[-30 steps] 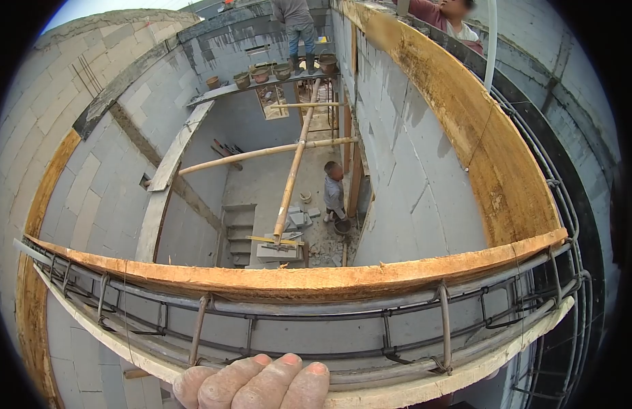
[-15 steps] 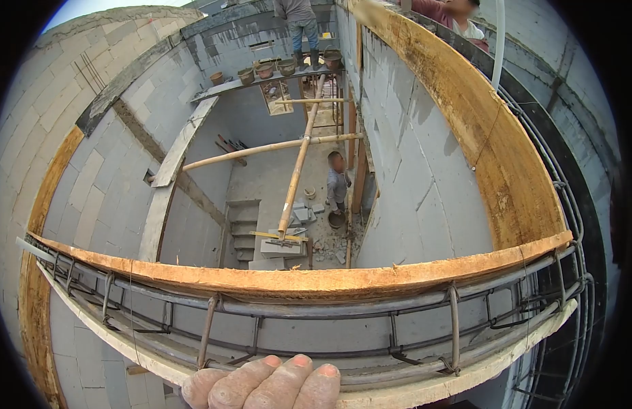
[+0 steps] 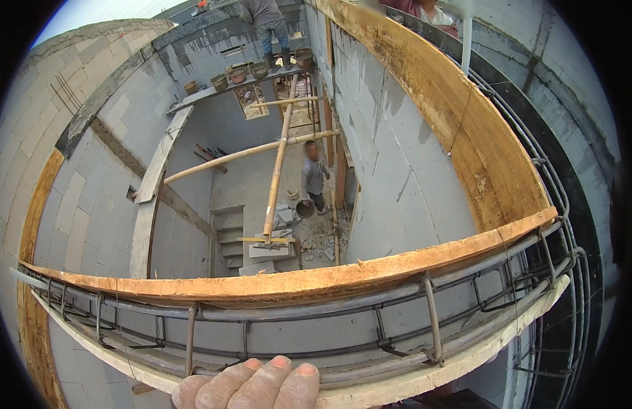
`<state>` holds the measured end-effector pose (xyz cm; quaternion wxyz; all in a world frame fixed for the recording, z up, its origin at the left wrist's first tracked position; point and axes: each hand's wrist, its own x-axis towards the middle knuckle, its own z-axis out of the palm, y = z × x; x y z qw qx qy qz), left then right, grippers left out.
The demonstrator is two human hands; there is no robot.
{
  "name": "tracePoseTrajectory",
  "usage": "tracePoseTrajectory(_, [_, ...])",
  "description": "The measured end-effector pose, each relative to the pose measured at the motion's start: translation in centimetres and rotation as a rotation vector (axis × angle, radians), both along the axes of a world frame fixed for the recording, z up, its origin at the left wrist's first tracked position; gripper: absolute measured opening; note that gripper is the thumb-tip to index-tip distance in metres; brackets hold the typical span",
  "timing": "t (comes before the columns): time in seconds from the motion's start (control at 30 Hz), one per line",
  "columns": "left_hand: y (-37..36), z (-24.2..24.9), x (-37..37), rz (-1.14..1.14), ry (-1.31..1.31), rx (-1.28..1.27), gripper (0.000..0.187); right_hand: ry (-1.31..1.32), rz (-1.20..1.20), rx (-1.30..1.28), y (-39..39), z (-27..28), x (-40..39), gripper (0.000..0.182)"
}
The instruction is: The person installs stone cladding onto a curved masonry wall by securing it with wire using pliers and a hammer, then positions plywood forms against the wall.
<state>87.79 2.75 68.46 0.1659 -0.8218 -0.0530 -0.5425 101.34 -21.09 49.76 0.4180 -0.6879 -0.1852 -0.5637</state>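
My left hand (image 3: 251, 387) is at the bottom edge of the view, left of centre. Its fingers curl over the pale outer board (image 3: 370, 392) and look dusty. Just beyond the fingertips runs a cage of steel bars (image 3: 432, 320), tied with bent stirrups, between that board and a rough orange-brown plank (image 3: 261, 285). The thumb and palm are hidden below the frame. My right hand does not show.
Below, a co-worker (image 3: 314, 178) stands by a dark bucket (image 3: 305, 208) and stacked blocks (image 3: 272, 252). Bamboo poles (image 3: 278, 163) cross the room. Another person (image 3: 268, 31) stands on a far ledge with buckets; a third is partly visible upper right.
The view has shifted, so most of the scene sits further left. The co-worker below has changed stance beside the bucket. My left hand keeps its place on the board.
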Motion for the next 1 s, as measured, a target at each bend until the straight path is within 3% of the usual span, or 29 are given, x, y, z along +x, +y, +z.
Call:
tracePoseTrajectory(0.13, [0.3, 0.4, -0.3, -0.109, 0.047, 0.025, 0.052, -0.046, 0.017, 0.029, 0.0, 1.0, 0.4, 0.025])
tracePoseTrajectory(0.17, [-0.4, 1.0, -1.3, 0.004, 0.249, 0.122, 0.079, -0.077, -0.005, -0.002, -0.1, 2.0, 0.8, 0.025])
tracePoseTrajectory(0.2, [-0.4, 1.0, -1.9, -0.035, 0.332, -0.03, 0.074, -0.104, 0.018, -0.024, 0.2, 2.3, 0.9, 0.026])
tracePoseTrajectory(0.3, [-0.2, 1.6, -2.1, -0.138, 0.323, -0.115, 0.068, -0.063, 0.055, -0.042, 0.0, 2.4, 0.1, 0.03])
tracePoseTrajectory(0.37, [0.1, 1.4, -2.1, -0.17, 0.298, -0.118, 0.067, 0.127, 0.071, -0.063, 0.0, 4.3, -1.9, 0.03])
tracePoseTrajectory(0.47, [-0.5, 1.4, -2.4, -0.128, 0.269, -0.11, 0.064, 0.354, 0.117, -0.128, -2.1, 9.6, -6.7, 0.025])
tracePoseTrajectory(0.53, [-0.8, 1.2, -2.3, -0.124, 0.219, -0.057, 0.063, 0.489, 0.305, -0.054, -4.1, 14.3, -11.7, 0.018])
tracePoseTrajectory(0.63, [-1.1, 0.5, -2.4, -0.106, 0.213, -0.077, 0.063, 0.289, 0.249, -0.391, -9.4, 20.2, -19.2, 0.015])
tracePoseTrajectory(0.7, [-0.9, 0.3, -2.4, -0.069, 0.195, -0.088, 0.063, 0.223, 0.079, -0.491, -13.3, 25.0, -24.3, 0.016])
tracePoseTrajectory(0.77, [-0.8, 0.2, -2.4, -0.063, 0.193, -0.095, 0.061, 0.201, -0.054, -0.415, -17.2, 28.7, -27.6, 0.019])
tracePoseTrajectory(0.9, [-0.4, -0.1, -2.0, -0.051, 0.19, -0.077, 0.055, 0.613, -0.511, -0.488, -27.1, 36.6, -29.3, 0.032])
tracePoseTrajectory(1.0, [-1.8, 0.9, -2.6, 0.025, 0.286, -0.13, 0.051, 0.88, -0.831, -0.592, -35.2, 38.8, -27.3, 0.034])
